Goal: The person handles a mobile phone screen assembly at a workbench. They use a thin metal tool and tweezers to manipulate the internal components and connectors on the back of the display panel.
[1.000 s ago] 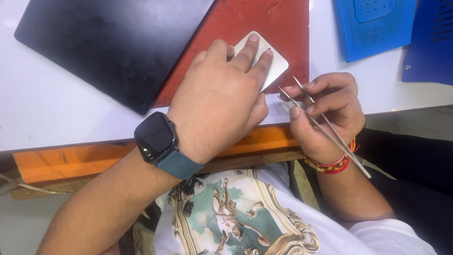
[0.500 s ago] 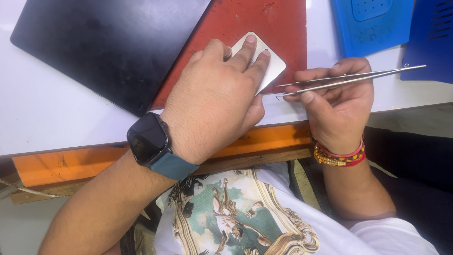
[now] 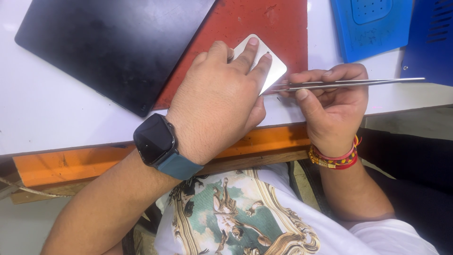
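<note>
Left hand (image 3: pixel 219 101) flat, pins small white device (image 3: pixel 262 66); right hand (image 3: pixel 330 101) pinches tweezers (image 3: pixel 349 83). Device prob. light, slick, fragile; hold edges.

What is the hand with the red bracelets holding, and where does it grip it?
The right hand pinches long silver metal tweezers near their pointed tips, with the long back end sticking out to the right.
</note>
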